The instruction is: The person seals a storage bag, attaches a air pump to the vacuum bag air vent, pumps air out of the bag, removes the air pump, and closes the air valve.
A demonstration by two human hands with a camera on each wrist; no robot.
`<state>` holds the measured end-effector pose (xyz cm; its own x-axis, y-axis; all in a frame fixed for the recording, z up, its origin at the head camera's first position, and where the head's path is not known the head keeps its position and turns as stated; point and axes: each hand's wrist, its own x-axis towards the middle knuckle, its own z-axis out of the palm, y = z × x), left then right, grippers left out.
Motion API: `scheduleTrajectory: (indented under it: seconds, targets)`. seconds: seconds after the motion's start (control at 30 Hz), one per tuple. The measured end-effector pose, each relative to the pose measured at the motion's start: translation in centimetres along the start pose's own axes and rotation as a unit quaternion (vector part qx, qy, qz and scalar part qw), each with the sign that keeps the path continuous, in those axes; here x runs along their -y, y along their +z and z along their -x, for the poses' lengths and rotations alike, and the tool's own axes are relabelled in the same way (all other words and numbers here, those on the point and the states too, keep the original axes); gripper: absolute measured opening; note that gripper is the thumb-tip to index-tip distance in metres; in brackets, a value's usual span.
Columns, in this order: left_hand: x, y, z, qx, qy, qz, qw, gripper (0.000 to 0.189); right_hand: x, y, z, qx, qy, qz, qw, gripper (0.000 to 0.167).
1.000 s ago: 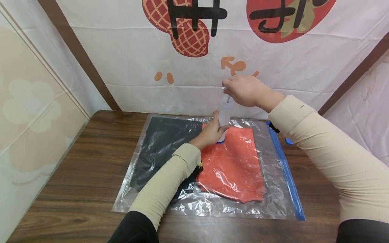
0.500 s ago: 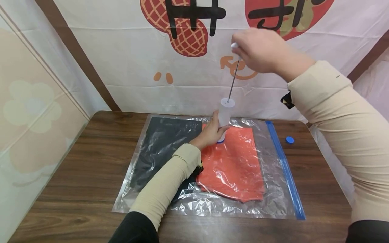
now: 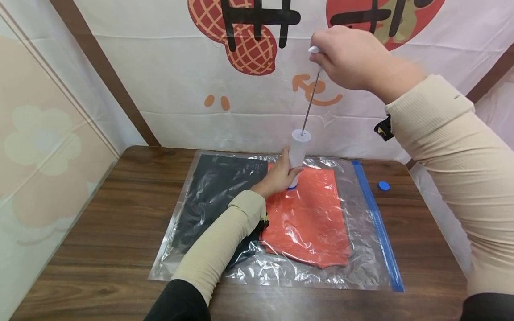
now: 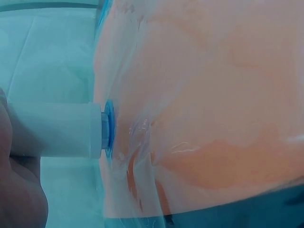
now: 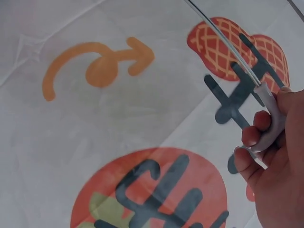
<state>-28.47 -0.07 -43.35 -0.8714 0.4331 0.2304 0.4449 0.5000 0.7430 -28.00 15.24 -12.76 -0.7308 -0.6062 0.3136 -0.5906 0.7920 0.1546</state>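
step: likely pumping, rod [image 3: 310, 104] extended | left hand [image 3: 277, 177] grips vacuum pump [image 3: 299, 149], on vacuum bag [image 3: 363, 249] | right hand [image 3: 353, 58] grasps handle [image 3: 315, 50] above bag | next: probably calls for downstroke

Black characters [image 3: 261, 18] on white backdrop [image 3: 160, 67]: cropped, not readable.

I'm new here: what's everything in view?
pump: one, whitish, on bag
rod: one, grey, above pump
handle: one, white, atop rod
ring: one, blue, pump's base
bag: one, clear, blue edge, on table
left cloth: one, dark, bagged
right cloth: one, orange, bagged
cap: one, blue, on table
table: one, brown, below
hangings: count unclear, pale printed, around
wrist devices: two, dark, cuffs
sleeves: two, beige and black, arms
left hand: one, on pump
right hand: one, on handle
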Motion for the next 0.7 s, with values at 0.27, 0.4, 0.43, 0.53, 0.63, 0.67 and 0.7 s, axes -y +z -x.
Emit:
scheduleTrajectory:
  seconds: [0.27,0.4,0.43,0.53,0.63,0.67,0.7]
  targets:
    - [-0.1,-0.1,0.1,-0.006,-0.001,0.001,1.0,0.074,0.8,3.0,0.2,0.039,-0.038,-0.007,0.9985,0.019]
    - [-0.1,-0.1,0.2,-0.002,-0.003,-0.001,1.0,0.076,0.9,4.9,0.6,0.065,-0.049,-0.013,0.9966,0.018]
    - [-0.1,-0.1,0.2,-0.002,-0.003,-0.001,1.0,0.077,0.9,5.4,0.6,0.068,-0.054,-0.015,0.9962,0.018]
    - [-0.1,-0.1,0.2,0.0,-0.003,0.001,1.0,0.077,0.9,6.9,0.8,0.08,-0.065,-0.016,0.9946,0.015]
    - [-0.1,-0.1,0.2,0.002,-0.003,0.003,1.0,0.078,1.1,8.2,1.0,0.097,-0.066,-0.02,0.9929,0.013]
    - [-0.1,-0.1,0.2,0.003,-0.004,0.004,1.0,0.078,1.1,8.6,1.1,0.102,-0.064,-0.022,0.9925,0.012]
    - [-0.1,-0.1,0.2,0.004,-0.005,0.006,1.0,0.078,1.2,8.9,1.2,0.109,-0.062,-0.024,0.9919,0.012]
